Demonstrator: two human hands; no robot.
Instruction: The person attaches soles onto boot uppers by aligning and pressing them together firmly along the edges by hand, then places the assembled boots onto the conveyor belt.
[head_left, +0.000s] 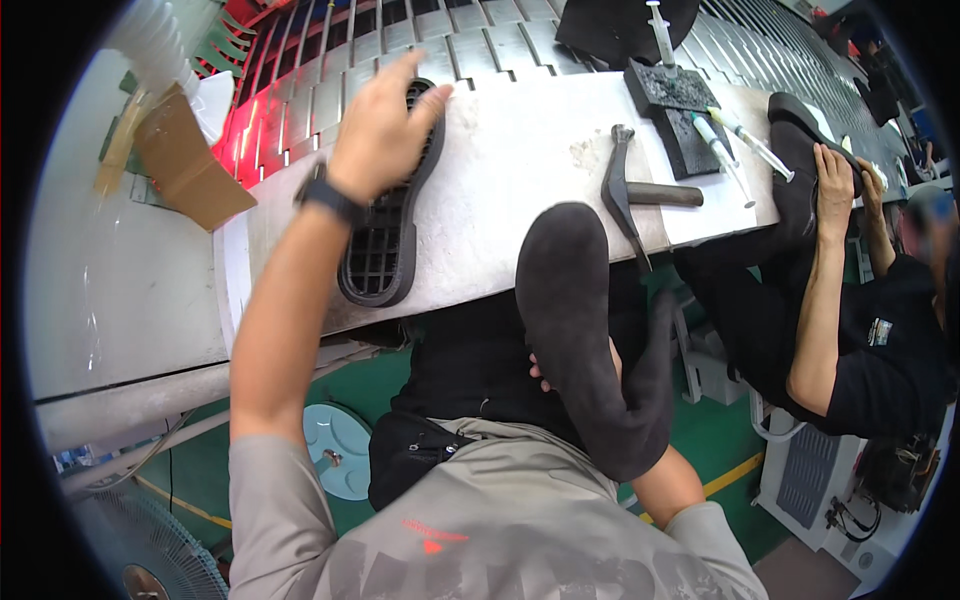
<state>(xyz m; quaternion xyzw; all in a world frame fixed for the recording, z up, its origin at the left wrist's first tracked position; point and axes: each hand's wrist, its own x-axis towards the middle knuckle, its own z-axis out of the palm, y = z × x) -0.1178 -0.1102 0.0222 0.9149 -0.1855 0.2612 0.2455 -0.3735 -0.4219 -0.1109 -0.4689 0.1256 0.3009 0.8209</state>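
Note:
My left hand (385, 130) is raised over a black ridged shoe sole (380, 250) on the white work surface. Its fingers are stretched and slightly blurred, and it hides much of the sole's upper half; whether it touches the sole I cannot tell. The sole lies with its open grid side up. In my lap, my right hand (540, 374) grips a dark grey suede boot (567, 290) from beneath. Only a few fingertips show beside the boot; the rest of that hand is hidden behind it.
A hammer (622, 190) lies right of centre, near a black block (668, 90) with syringes (722, 155). At the right, another person's hand (835, 185) holds a dark boot (795, 150). A slatted metal conveyor (490, 45) runs behind, and a cardboard piece (185, 160) stands left.

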